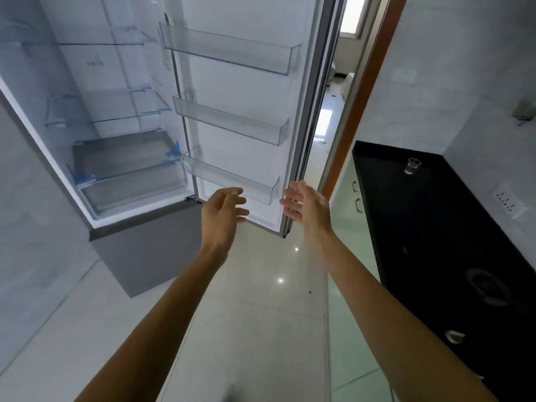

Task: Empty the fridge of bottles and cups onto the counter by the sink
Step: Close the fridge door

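Note:
The fridge [95, 158] stands open at the left, its glass shelves and drawer bare of bottles or cups. Its door [237, 91] swings out in front of me with three clear bins, all bare. My left hand [223, 210] hangs open just below the lowest door bin [232, 177]. By the door's outer edge my right hand [304, 204] is open too, fingers spread, holding nothing. A clear plastic cup [412, 166] stands on the black counter [435, 227] at the right.
A round sink opening [487, 288] lies in the black counter near me. White cabinet fronts with handles [356, 195] sit below the counter's far end. A doorway [342, 91] with a brown frame opens behind the fridge door. Pale glossy floor tiles [261, 300] lie underfoot.

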